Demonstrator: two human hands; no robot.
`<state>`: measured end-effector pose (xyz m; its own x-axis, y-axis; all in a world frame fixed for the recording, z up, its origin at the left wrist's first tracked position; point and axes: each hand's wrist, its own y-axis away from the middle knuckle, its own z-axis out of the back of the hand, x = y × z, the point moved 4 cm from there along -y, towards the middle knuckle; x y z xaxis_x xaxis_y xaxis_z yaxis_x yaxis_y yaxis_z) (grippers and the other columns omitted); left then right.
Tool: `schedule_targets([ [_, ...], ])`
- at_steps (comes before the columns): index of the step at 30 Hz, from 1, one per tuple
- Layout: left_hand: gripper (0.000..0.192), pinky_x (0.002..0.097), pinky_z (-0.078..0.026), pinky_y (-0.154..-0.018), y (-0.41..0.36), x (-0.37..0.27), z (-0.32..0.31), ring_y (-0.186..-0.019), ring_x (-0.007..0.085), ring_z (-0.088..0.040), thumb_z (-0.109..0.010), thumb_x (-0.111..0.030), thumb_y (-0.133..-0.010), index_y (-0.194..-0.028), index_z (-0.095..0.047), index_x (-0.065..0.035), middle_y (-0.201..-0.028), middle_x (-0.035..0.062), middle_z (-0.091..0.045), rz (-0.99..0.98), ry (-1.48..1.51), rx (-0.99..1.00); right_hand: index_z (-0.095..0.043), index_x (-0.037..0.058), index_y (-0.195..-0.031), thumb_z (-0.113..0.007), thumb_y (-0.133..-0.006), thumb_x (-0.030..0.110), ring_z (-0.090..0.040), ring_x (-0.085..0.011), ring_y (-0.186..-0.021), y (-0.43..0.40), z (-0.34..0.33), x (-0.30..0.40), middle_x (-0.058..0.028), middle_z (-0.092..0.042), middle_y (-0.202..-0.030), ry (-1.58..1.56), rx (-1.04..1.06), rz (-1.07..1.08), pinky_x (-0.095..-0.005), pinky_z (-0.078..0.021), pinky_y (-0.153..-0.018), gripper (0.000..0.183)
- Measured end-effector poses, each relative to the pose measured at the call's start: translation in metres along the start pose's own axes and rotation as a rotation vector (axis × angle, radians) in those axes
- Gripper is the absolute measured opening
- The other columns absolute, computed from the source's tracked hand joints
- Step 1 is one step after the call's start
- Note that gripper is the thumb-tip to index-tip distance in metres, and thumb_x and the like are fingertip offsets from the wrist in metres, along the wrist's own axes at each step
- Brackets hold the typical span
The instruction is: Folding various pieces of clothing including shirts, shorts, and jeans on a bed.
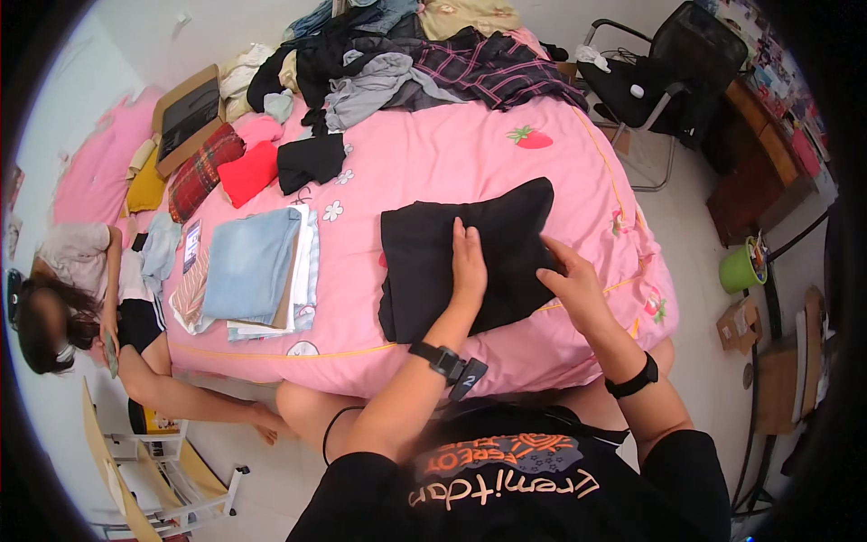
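A black cloth garment [420, 271], partly folded, lies on the pink bedspread [406, 162] in front of me. My left hand [469, 264] rests on its middle, palm turned sideways and fingers together. At the garment's right edge, my right hand [574, 281] has thumb and fingertips against the cloth; whether it pinches the edge is hard to tell. To the left is a stack of folded clothes with light blue denim [250, 264] on top. Behind that stack lie a folded black cloth [311, 162], a red cloth [249, 173] and a red plaid cloth [205, 173].
Loose clothes [379, 81] are heaped at the bed's far side, near an open cardboard box [159, 129]. Another person [81, 271] sits at the left, legs reaching towards mine. A black chair [698, 40], a wooden desk [765, 156] and a green bin [739, 267] stand at the right.
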<state>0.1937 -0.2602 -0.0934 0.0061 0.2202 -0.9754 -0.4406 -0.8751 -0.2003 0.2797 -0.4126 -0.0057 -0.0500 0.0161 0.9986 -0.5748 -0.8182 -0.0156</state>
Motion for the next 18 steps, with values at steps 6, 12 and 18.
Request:
schedule_targets([
  [6,0.082,0.0402,-0.014,-0.110,-0.010,-0.021,0.072,-0.135,0.0265,-0.022,-0.028,-0.062,-0.089,-0.139,-0.019,0.0014,-0.146,0.0194,-0.018,0.495,0.779,0.131,-0.050,0.0024,-0.119,-0.056,-0.071,0.001,-0.056,-0.0256,-0.088,0.002,-0.094,0.042,-0.0146,-0.054,-0.094,0.400,0.219,0.473,-0.0317,-0.0451,-0.073,0.049],
  [12,0.073,0.0388,-0.036,-0.099,-0.027,-0.026,0.148,-0.117,0.0258,-0.046,-0.035,-0.058,-0.089,-0.132,-0.034,-0.0001,-0.127,0.0173,-0.046,0.524,0.871,0.306,-0.051,-0.0051,-0.111,-0.055,-0.069,0.001,-0.052,-0.0320,-0.088,0.023,-0.186,0.013,-0.0163,-0.052,-0.093,0.521,0.366,0.655,-0.0381,-0.0452,-0.076,0.042],
  [18,0.028,0.0344,-0.049,-0.083,-0.041,-0.003,0.151,-0.095,0.0216,-0.059,-0.049,-0.017,-0.091,-0.112,-0.053,0.0016,-0.107,0.0131,-0.059,0.517,0.515,0.316,-0.052,-0.0045,-0.107,-0.057,-0.069,0.007,-0.051,-0.0274,-0.088,0.034,-0.202,-0.012,-0.0134,-0.052,-0.094,0.740,0.355,0.772,-0.0328,-0.0452,-0.079,0.040],
])
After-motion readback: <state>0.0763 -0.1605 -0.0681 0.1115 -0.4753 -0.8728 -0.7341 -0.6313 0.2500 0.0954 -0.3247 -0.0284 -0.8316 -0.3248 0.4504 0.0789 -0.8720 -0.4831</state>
